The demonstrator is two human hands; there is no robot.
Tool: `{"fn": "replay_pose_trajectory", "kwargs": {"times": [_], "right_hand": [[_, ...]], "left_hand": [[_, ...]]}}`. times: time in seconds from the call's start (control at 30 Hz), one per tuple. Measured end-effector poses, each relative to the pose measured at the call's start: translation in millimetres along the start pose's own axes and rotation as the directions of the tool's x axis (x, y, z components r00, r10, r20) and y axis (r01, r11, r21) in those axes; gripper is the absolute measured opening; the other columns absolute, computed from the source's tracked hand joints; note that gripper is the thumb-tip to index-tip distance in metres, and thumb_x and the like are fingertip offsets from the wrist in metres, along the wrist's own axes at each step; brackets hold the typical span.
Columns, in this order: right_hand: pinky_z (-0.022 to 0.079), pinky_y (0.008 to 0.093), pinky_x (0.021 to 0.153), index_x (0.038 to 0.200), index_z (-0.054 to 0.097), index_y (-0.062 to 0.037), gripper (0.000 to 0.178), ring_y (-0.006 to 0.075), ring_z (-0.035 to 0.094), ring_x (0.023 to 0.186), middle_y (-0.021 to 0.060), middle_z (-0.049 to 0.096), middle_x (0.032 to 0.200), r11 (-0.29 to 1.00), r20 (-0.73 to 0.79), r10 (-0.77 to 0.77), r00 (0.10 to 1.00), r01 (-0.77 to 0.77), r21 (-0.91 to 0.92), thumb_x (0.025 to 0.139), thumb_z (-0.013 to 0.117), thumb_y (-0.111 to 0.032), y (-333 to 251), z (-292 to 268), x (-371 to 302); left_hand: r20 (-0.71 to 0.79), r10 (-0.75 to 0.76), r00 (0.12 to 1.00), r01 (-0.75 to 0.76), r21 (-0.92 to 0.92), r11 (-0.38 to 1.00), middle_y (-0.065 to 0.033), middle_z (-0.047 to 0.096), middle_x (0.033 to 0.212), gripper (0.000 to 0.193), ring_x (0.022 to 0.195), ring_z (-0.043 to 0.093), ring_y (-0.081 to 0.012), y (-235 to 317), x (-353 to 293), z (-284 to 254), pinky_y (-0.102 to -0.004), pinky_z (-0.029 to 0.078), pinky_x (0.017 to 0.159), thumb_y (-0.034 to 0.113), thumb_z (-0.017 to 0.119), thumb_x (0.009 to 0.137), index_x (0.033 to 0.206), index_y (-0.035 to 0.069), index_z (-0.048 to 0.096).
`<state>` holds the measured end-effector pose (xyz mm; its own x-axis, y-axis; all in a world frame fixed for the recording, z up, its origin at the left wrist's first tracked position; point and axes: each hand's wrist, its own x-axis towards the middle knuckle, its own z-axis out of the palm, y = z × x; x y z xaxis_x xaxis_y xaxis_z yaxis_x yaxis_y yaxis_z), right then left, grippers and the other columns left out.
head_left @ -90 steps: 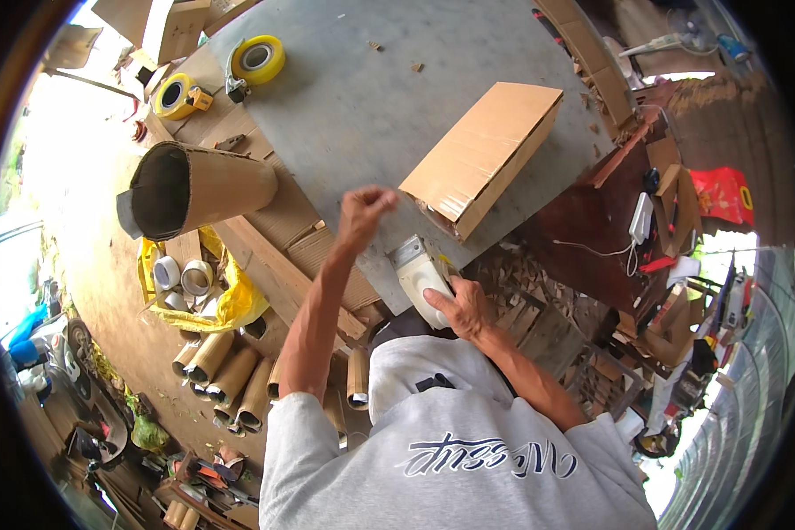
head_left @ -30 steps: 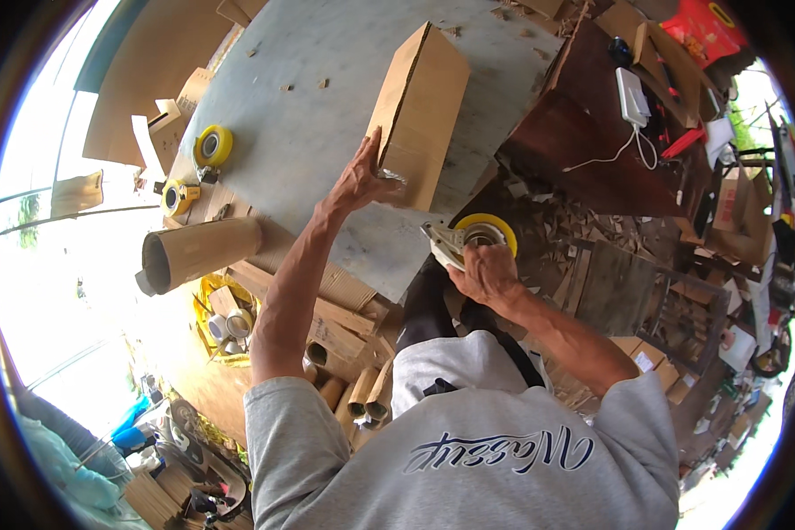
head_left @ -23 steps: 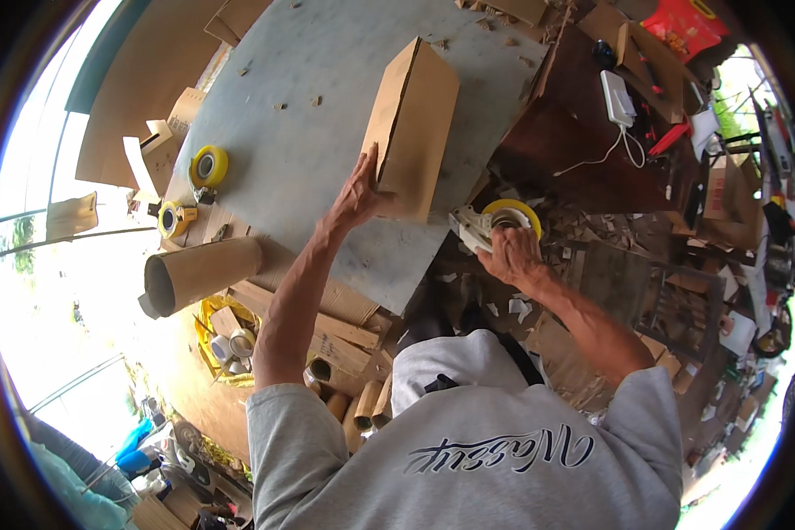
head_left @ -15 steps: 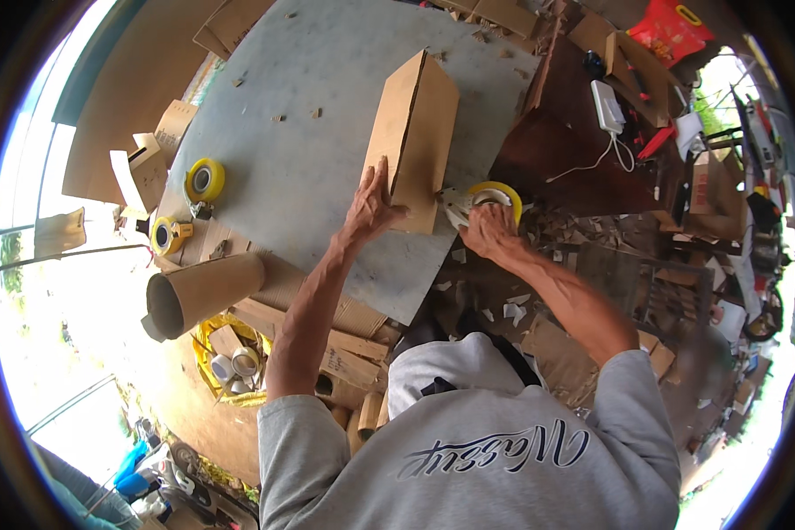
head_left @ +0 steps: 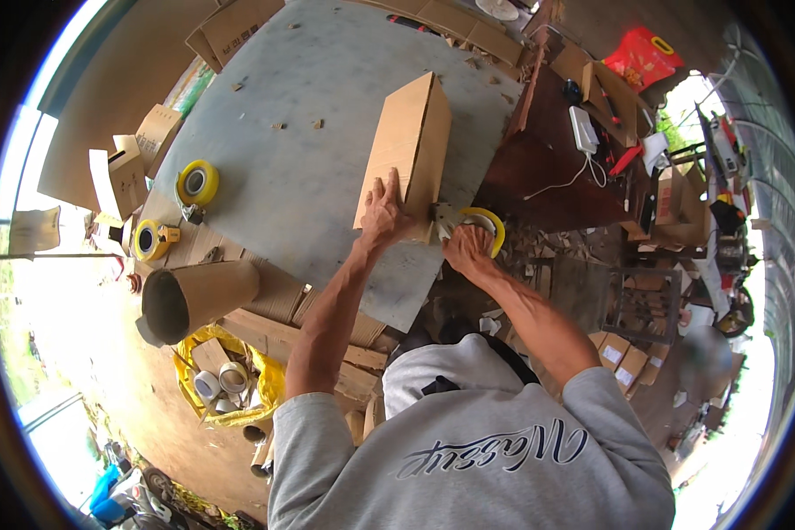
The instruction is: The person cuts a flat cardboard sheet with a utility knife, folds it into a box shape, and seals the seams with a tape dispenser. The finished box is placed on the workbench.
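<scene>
A tall, narrow cardboard box [head_left: 396,148] stands on the grey tabletop [head_left: 283,181], its near end toward me. My left hand [head_left: 385,210] presses on the box's near left part, fingers spread flat against the cardboard. At the box's near right corner, my right hand [head_left: 470,249] is closed around a tape dispenser [head_left: 446,215] with a yellow-rimmed tape roll [head_left: 496,226]. The dispenser's metal head sits against or very near the box; whether tape is stuck there I cannot tell. My right fingers are partly hidden behind the hand.
Two more tape rolls, one [head_left: 197,183] on the table and another [head_left: 150,239] by its left edge, lie near a cardboard tube [head_left: 199,300]. A yellow bag [head_left: 269,380] of used cores is below. At right are a brown surface [head_left: 539,159] and a white power strip [head_left: 583,130].
The box has turned, showing more of its left face and less of its right. My left hand has shifted right along it. The dispenser has come closer to its near corner. The view has shifted.
</scene>
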<state>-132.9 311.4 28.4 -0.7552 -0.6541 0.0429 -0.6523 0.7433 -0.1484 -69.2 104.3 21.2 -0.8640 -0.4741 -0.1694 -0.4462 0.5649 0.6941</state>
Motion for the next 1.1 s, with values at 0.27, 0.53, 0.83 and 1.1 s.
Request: {"fn": "replay_pose_trajectory", "kwargs": {"times": [0.27,0.53,0.83,1.1], "right_hand": [[0.056,0.0521,0.073,0.081,0.076,-0.0016,0.037,0.0435,0.072,0.084,0.0244,0.074,0.088,0.95,0.18,0.312,0.933,-0.306,-0.058,0.084,0.068,-0.038,42,34,36],[0.052,0.0527,0.093,0.115,0.07,0.0082,0.076,0.0456,0.067,0.11,0.034,0.068,0.117,0.867,0.195,0.467,0.862,-0.49,0.088,0.089,0.063,-0.063,105,-34,89],[0.054,0.0522,0.073,0.077,0.064,0.0043,0.066,0.0475,0.069,0.081,0.0309,0.068,0.083,0.96,-0.15,0.005,0.989,0.037,0.276,0.093,0.062,-0.059,55,-46,206],[0.054,0.0463,0.073,0.093,0.069,0.0085,0.065,0.0375,0.069,0.081,0.0255,0.071,0.087,0.78,-0.14,-0.048,0.989,0.125,0.613,0.093,0.063,-0.057,34,-46,268]], "left_hand": [[0.063,-0.059,0.996,0.062,-0.042,0.997,-0.0319,0.03,0.159,0.112,0.143,0.035,-0.0515,10,-3,-4,-0.0533,0.038,0.116,0.029,0.077,0.069,0.165,0.014,0.02],[-0.333,-0.025,0.943,-0.094,-0.335,0.937,-0.0275,0.029,0.164,0.119,0.154,0.025,-0.0413,-40,-40,35,-0.0479,0.027,0.123,0.043,0.085,0.073,0.163,0.001,0.02],[-0.247,0.164,0.955,-0.166,0.013,0.986,-0.0215,0.044,0.157,0.128,0.147,0.04,-0.036,-27,-67,5,-0.0488,0.032,0.119,0.025,0.098,0.054,0.16,0.004,0.03],[-0.275,0.046,0.96,-0.06,-0.045,0.997,-0.0206,0.046,0.156,0.113,0.144,0.045,-0.0365,-21,-53,19,-0.0472,0.041,0.114,0.02,0.096,0.06,0.157,0.005,0.039]]}}
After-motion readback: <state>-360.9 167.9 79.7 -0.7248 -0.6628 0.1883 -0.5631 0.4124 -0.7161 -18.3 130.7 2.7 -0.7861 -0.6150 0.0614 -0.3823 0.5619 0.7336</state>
